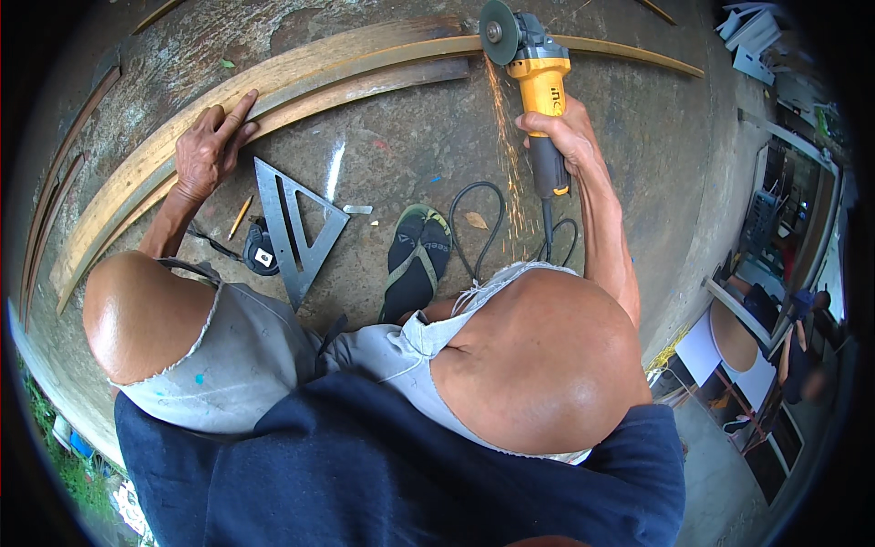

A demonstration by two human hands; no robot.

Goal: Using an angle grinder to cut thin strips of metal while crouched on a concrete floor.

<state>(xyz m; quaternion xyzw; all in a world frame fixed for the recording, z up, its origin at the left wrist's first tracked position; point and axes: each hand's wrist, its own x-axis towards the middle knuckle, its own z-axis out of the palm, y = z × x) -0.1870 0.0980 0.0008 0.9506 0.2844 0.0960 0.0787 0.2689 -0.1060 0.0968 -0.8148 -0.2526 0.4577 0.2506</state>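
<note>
My right hand (pixel 565 137) is wrapped round the yellow and dark grey body of an angle grinder (pixel 544 87). Its green-grey disc (pixel 497 35) meets a long, thin metal bar (pixel 629 52), and orange sparks (pixel 504 118) stream from there toward me. At the left, my left hand (pixel 214 150) presses down on the same bar, index finger stretched along it and the other fingers bent. Wooden planks lie along both sides of the bar, a wide far plank (pixel 301 66) and a narrower near plank (pixel 392 78). The exact contact under my left fingers is hidden.
On the concrete between my arms lie a metal speed square (pixel 286 246), a tape measure (pixel 262 248), a pencil (pixel 241 217) and a small whitish stick (pixel 358 209). The grinder's black cord (pixel 499 205) loops beside my sandalled foot (pixel 415 264). Another person (pixel 802 351) is at the right.
</note>
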